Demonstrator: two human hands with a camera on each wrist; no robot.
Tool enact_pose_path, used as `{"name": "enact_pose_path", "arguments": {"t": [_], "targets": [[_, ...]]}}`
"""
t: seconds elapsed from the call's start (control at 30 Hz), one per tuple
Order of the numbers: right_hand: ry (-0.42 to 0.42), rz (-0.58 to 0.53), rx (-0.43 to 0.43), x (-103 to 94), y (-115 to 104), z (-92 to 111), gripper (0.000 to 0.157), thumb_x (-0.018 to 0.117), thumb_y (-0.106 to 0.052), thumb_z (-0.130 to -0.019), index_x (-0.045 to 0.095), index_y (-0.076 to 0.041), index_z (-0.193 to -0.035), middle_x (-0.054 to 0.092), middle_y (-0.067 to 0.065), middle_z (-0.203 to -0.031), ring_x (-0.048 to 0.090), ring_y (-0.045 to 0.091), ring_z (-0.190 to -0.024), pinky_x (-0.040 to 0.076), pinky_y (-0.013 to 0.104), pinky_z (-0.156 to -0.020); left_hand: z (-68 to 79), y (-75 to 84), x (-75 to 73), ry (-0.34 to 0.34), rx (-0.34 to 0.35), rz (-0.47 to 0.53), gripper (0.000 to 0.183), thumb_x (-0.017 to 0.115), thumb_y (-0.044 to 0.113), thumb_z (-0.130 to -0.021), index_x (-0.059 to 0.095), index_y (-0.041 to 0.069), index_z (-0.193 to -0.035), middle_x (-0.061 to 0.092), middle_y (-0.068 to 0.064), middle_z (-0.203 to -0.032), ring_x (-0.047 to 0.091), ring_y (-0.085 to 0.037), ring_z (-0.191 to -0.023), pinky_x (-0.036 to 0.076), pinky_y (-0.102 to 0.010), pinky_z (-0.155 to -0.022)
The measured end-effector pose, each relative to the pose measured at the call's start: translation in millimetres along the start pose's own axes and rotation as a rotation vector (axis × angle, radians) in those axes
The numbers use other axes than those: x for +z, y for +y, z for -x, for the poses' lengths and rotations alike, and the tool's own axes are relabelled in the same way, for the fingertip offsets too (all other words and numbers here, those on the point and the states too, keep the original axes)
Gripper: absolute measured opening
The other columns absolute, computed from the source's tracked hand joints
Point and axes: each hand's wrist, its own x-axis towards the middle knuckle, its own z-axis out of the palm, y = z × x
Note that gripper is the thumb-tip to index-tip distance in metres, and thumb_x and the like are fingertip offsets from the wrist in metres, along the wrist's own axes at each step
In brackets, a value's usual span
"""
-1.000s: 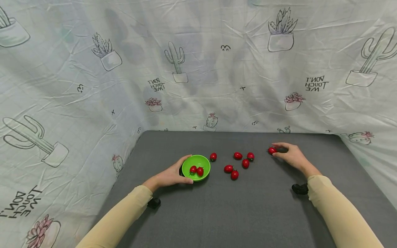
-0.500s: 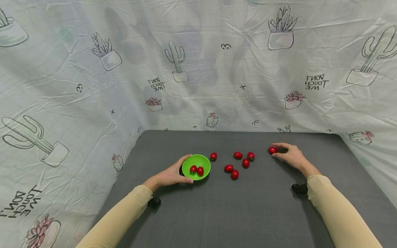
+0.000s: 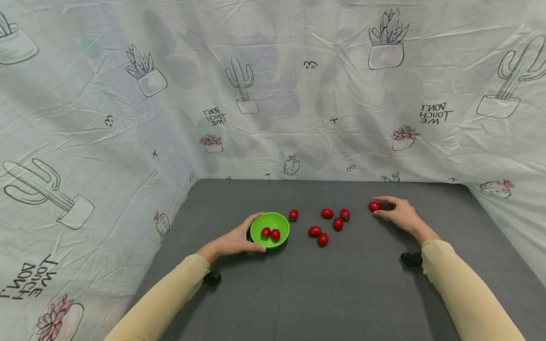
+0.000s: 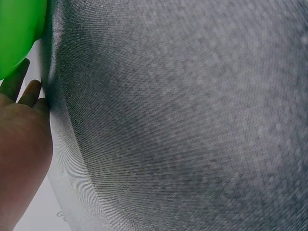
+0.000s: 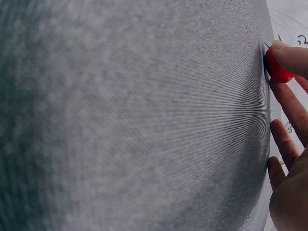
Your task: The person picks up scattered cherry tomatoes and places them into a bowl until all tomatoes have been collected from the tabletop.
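My left hand (image 3: 236, 240) grips the side of a green bowl (image 3: 270, 219), thumb at the near rim and fingers round the far side. Two cherry tomatoes (image 3: 275, 235) lie inside the bowl. In the left wrist view, the bowl's outer wall (image 4: 19, 33) touches my fingers. Over at the far right of the table, my right hand (image 3: 401, 215) pinches a cherry tomato (image 3: 374, 206) between thumb and fingers. The right wrist view shows this tomato (image 5: 275, 66) with a green stem, down at the table surface; the other fingers rest near the cloth.
Several loose cherry tomatoes (image 3: 338, 224) lie between the hands on the dark grey table (image 3: 332, 289). A single tomato (image 3: 293, 215) sits just right of the bowl. A white curtain with cactus prints (image 3: 273, 94) hangs behind the table and along its left side.
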Motion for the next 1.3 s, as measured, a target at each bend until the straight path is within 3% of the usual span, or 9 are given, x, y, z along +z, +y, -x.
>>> {"name": "enact_pose_path", "arguments": {"t": [0.3, 0.5, 0.73, 1.3], "targets": [[-0.008, -0.009, 0.013, -1.5, 0, 0, 0.060, 0.072, -0.037, -0.098, 0.055, -0.008, -0.147, 0.047, 0.029, -0.149, 0.039, 0.049, -0.134, 0.034, 0.066, -0.096, 0.6, 0.8, 0.0, 0.004, 0.001, 0.006, 0.106, 0.085, 0.035, -0.086, 0.015, 0.024, -0.165, 0.029, -0.001, -0.162, 0.029, -0.021, -0.148, 0.026, -0.053, -0.116], [-0.011, -0.015, 0.012, -1.6, 0, -1, 0.059, 0.071, -0.037, -0.098, 0.056, -0.007, -0.146, 0.043, 0.030, -0.151, 0.033, 0.052, -0.139, 0.027, 0.072, -0.101, 0.3, 0.9, -0.1, 0.004, 0.003, 0.005, 0.106, 0.085, 0.033, -0.086, 0.015, 0.023, -0.165, 0.031, -0.001, -0.161, 0.030, -0.020, -0.147, 0.027, -0.052, -0.116], [0.000, 0.003, 0.003, -0.6, 3, -2, 0.057, 0.071, -0.037, -0.098, 0.058, -0.006, -0.144, 0.045, 0.030, -0.150, 0.033, 0.052, -0.139, 0.023, 0.075, -0.103, -0.6, -0.5, 0.2, 0.007, -0.003, -0.004, 0.106, 0.086, 0.034, -0.085, 0.016, 0.025, -0.165, 0.030, -0.001, -0.161, 0.029, -0.020, -0.147, 0.026, -0.052, -0.116], [0.016, -0.024, -0.058, -2.2, -12, -3, 0.052, 0.067, -0.034, -0.102, 0.058, -0.004, -0.143, 0.055, 0.025, -0.142, 0.042, 0.045, -0.136, 0.032, 0.067, -0.105, 1.3, 2.0, -1.3, 0.001, -0.009, -0.004, 0.108, 0.086, 0.040, -0.085, 0.015, 0.025, -0.165, 0.029, -0.002, -0.162, 0.028, -0.020, -0.148, 0.026, -0.053, -0.116]]}}
